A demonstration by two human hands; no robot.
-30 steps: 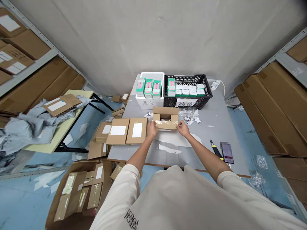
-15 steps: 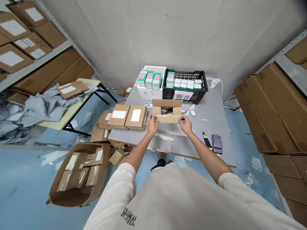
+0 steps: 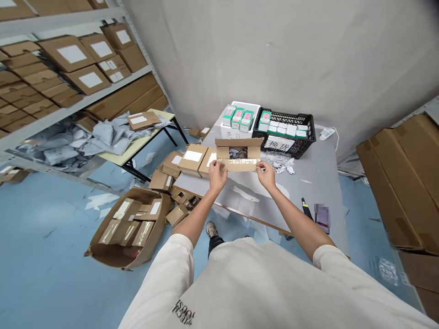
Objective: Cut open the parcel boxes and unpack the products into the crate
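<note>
Between my two hands is an opened cardboard box, its flaps folded out and shiny clear tape along the near flap. Something dark and crumpled shows inside, too small to name. My left hand pinches the near flap's left corner, and my right hand pinches its right corner. Two closed cartons with white labels, one of them a labelled carton, sit just left of the box. Crumpled clear wrap and white paper scraps lie to its right on the grey table.
Behind stand a white bin and a black crate with green-and-white boxes. A cutter and a phone lie at right. A large carton of parcels stands on the floor, near a yellow table. Shelves hold boxes.
My view has turned left, and my body has shifted. Both hands still hold the box's near flap; the box now tilts toward me and sits further left over the table, showing more of its inside.
</note>
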